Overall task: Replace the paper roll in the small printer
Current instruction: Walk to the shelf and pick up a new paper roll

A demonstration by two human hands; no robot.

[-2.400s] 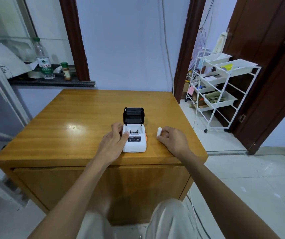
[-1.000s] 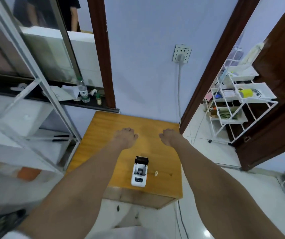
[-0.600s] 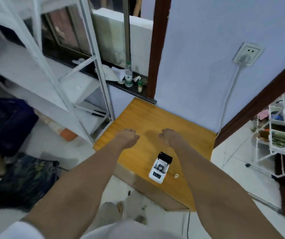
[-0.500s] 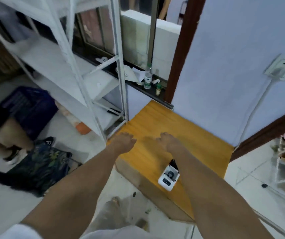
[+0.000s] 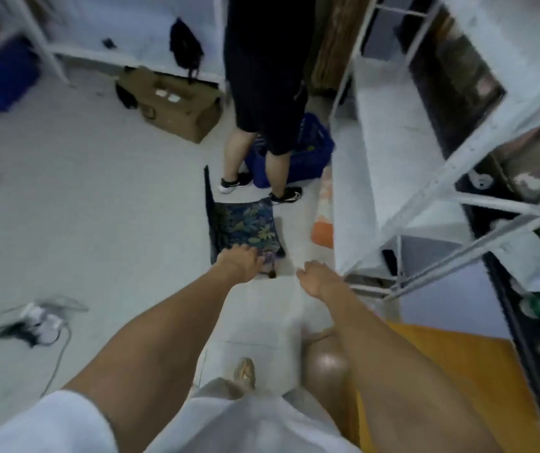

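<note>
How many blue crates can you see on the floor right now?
2. One blue crate sits behind the standing person's legs, beside the white shelving. A second blue crate is at the far left edge, partly cut off and blurred. Others may be hidden.

Printer and paper roll out of view; only a corner of the wooden table (image 5: 451,371) shows, apparently bare, blurred.

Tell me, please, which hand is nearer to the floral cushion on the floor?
Left. The left hand overlaps the floral cushion's near edge in the picture; the right hand is off to its right, over bare floor.
</note>
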